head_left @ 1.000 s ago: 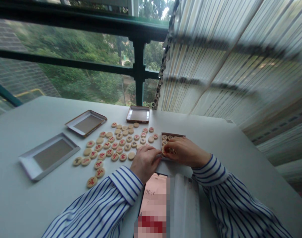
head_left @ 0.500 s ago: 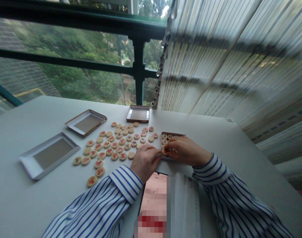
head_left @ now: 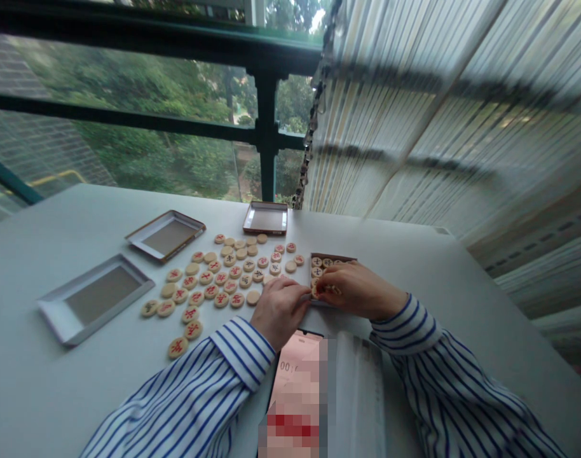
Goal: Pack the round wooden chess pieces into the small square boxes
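Note:
Several round wooden chess pieces point(head_left: 224, 277) with red or dark characters lie spread on the white table point(head_left: 42, 381). A small brown box point(head_left: 326, 262) to their right holds a few pieces. My right hand point(head_left: 357, 292) rests over this box, fingers curled in a pinch on a piece at its near left corner. My left hand point(head_left: 281, 308) lies beside the box's left edge, fingers curled against it; what they hold, if anything, is hidden.
Two white trays point(head_left: 93, 302) point(head_left: 166, 235) lie at the left, and a brown box lid point(head_left: 266, 219) stands at the back. A phone point(head_left: 295, 369) lies near the front edge. A window railing point(head_left: 266, 133) and striped blinds point(head_left: 438, 127) stand behind the table.

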A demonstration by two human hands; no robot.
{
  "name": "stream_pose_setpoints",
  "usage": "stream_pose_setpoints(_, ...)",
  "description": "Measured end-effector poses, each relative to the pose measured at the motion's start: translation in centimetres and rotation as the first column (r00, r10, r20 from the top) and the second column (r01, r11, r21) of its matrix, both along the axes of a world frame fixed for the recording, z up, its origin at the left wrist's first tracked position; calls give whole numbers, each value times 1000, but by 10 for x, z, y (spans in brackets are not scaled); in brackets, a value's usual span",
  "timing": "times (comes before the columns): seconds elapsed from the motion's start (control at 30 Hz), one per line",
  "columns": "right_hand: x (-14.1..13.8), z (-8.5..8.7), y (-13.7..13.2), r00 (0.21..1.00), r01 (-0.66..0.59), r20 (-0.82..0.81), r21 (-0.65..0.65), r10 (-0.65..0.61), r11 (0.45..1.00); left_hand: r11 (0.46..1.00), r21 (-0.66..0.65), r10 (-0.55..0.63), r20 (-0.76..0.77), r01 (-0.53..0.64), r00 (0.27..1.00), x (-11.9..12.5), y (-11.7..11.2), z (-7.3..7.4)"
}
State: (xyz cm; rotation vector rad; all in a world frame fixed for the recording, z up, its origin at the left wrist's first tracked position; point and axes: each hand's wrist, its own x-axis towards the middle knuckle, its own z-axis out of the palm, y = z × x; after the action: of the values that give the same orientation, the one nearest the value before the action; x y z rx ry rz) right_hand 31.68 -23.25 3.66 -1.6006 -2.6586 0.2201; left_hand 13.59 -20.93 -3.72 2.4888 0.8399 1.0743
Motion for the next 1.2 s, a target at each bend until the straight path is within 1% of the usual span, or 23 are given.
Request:
stream_pose_setpoints(0.33,0,-1,0,1000,4,14,1,-5,1000,1000,4,15,-2,-15,1000,0,-1,1)
stream_pose_setpoints(0.57,-1,1,0,999,7,34,7,-8,1000,1000,8,2,-4,-2,1000,0,0,1)
stream_pose_setpoints(1.03,-1,0,0,1000,1,24,0,-1,1000,1000,13,10,-6,-10,1000,1,0,1)
stream_pose_setpoints(1.2,0,0,0,999,9,49,5,-10,1000,1000,21,17,-10,-17,1000,1,0,3)
